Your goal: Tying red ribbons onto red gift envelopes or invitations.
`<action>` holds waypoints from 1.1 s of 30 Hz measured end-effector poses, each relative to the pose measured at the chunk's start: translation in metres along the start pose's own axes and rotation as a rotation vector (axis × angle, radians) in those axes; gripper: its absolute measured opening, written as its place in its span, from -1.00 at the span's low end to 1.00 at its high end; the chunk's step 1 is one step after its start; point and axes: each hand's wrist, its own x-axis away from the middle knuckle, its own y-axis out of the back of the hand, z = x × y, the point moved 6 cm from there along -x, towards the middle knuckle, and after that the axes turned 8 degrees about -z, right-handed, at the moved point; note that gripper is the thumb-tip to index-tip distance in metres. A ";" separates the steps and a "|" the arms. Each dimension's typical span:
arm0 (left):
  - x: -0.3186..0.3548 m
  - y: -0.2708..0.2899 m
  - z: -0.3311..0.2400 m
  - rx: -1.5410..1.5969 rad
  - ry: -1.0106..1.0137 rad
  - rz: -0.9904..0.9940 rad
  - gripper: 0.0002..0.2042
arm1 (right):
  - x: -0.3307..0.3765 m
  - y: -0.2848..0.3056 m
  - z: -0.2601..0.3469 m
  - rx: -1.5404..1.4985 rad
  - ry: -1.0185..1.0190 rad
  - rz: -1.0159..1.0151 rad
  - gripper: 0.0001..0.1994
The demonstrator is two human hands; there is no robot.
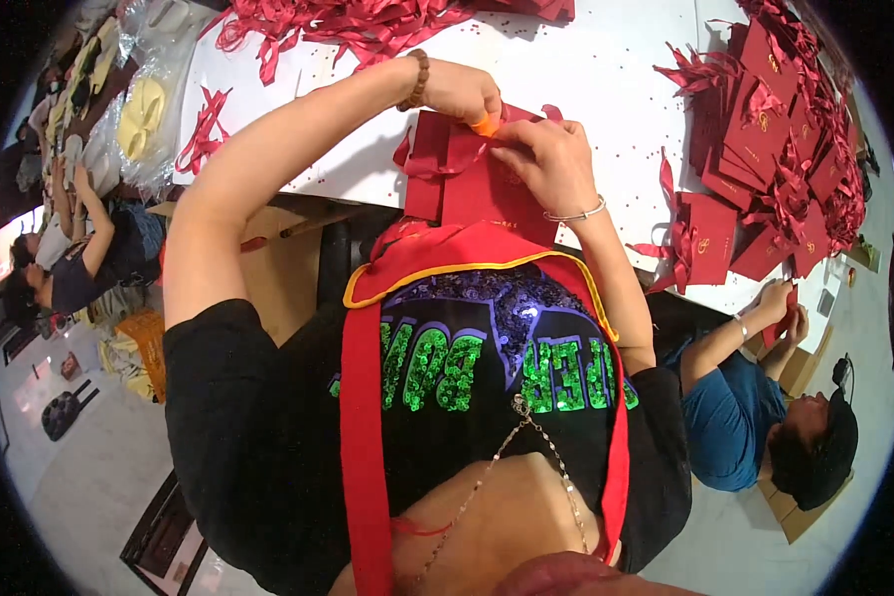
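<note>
A dark red card sleeve or flat bag [507, 204] lies at the near edge of the white table, in front of my red apron. Above it, my left hand [459, 96], with a brown bead bracelet at the wrist, is closed, pinching a red ribbon [515, 115]. Something small and orange [485, 125] shows at its fingertips; whether it is held or worn I cannot tell. My right hand [554, 164], wearing a silver bangle, pinches the same ribbon close beside the left. The fingers partly hide the ribbon between them.
A heap of red ribbons [368, 25] lies at the table's far side. Ribboned red cards [755, 119] are piled at the right. A person in a blue shirt [725, 417] works at the right, another [99, 253] at the left, near plastic-wrapped yellow items [144, 117].
</note>
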 end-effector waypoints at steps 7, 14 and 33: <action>-0.028 0.027 0.028 -0.069 0.031 -0.494 -0.81 | -0.003 -0.003 -0.008 -0.278 -0.103 0.077 -0.84; 0.024 0.062 0.063 -0.208 0.107 -1.042 -0.71 | 0.002 -0.016 -0.036 -0.115 -0.324 0.140 -0.77; 0.087 -0.009 0.158 0.068 0.266 -1.141 -0.80 | 0.001 -0.030 -0.040 -0.086 -0.300 0.144 -0.76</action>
